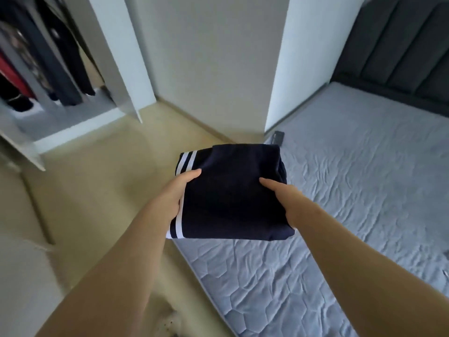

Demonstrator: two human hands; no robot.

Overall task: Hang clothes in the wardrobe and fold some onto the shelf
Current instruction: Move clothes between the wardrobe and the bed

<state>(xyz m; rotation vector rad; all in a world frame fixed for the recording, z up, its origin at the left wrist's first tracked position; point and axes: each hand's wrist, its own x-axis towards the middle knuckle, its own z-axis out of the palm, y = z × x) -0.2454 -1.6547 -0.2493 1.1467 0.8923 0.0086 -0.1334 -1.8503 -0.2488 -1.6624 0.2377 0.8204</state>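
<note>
The folded navy garment (pixel 230 190) was held in the air between both hands, above the near corner of the bed (pixel 352 190) and the strip of floor (pixel 109 190) beside it. Its long axis ran away from the person, the white stripes along its left edge. The left hand (pixel 175 198) clasped that striped edge, thumb lying on top and fingers hidden underneath; the right hand (pixel 284 203) gripped the opposite edge the same way, thumb pressed on the cloth, so each hand was closed on the bundle. Both forearms reached forward, roughly level and parallel.

The open wardrobe (pixel 48 93) stood well apart to the left and ahead, with dark clothes (pixel 63 57) hanging inside (that part of the view was blurred, so any shelf there could not be made out). The left hand was the nearer one to it. The carry would likely need a swing leftward, keeping the bundle flat so the folds hold.
</note>
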